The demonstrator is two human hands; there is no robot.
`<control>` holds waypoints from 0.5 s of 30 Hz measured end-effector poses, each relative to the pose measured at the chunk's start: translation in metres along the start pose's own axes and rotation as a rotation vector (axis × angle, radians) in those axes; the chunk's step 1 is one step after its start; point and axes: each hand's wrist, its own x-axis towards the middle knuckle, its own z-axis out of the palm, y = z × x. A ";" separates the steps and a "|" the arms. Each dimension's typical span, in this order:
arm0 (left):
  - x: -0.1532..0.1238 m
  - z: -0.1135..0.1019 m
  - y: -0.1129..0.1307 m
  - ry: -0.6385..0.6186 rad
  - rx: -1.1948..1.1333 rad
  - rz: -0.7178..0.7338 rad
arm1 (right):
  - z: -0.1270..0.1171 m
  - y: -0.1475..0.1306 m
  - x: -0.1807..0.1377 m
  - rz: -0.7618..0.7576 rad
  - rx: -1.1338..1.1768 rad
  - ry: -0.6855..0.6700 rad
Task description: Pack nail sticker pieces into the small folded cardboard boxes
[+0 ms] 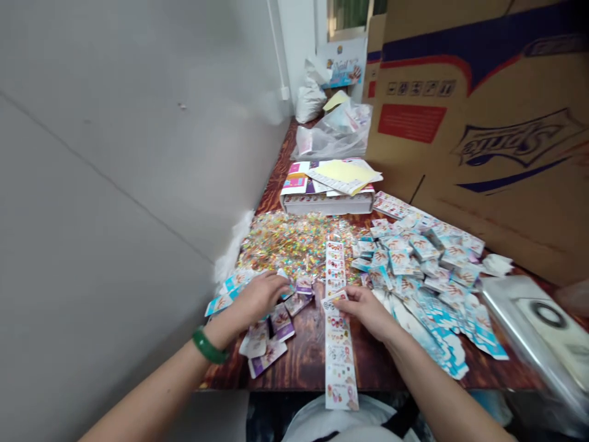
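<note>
My right hand (365,310) pinches a small white sticker sheet (335,301) above a long strip of printed sticker sheets (338,362). The strip runs from the glittery pile over the table's front edge. My left hand (260,299), with a green bangle on its wrist, has its fingers curled around a small blue-and-white box (285,291), mostly hidden by the hand. Beneath and beside that hand lie several flat blue-and-white boxes (219,303) and small purple boxes (281,323). Behind both hands spreads a heap of clear packets with colourful bits (289,239).
A heap of filled blue-and-white boxes (409,255) lies at right, with flat ones (437,325) nearer. Farther back are a white carton (329,204) and plastic bags (335,138). A large cardboard box (460,110) and a grey wall (138,123) flank the table.
</note>
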 end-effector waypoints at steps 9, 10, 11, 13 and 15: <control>0.001 0.029 0.047 0.188 -0.794 -0.443 | 0.022 -0.035 -0.014 -0.214 0.128 -0.026; 0.000 0.035 0.056 0.118 -0.903 -0.471 | 0.022 -0.036 -0.013 -0.223 0.121 0.007; -0.001 0.040 0.064 0.076 -1.019 -0.480 | 0.021 -0.035 -0.012 -0.225 0.110 0.044; -0.003 0.048 0.076 0.069 -1.272 -0.421 | 0.017 -0.031 -0.010 -0.214 0.078 0.113; -0.003 0.053 0.083 0.063 -1.470 -0.319 | 0.012 -0.025 -0.008 -0.195 0.037 0.167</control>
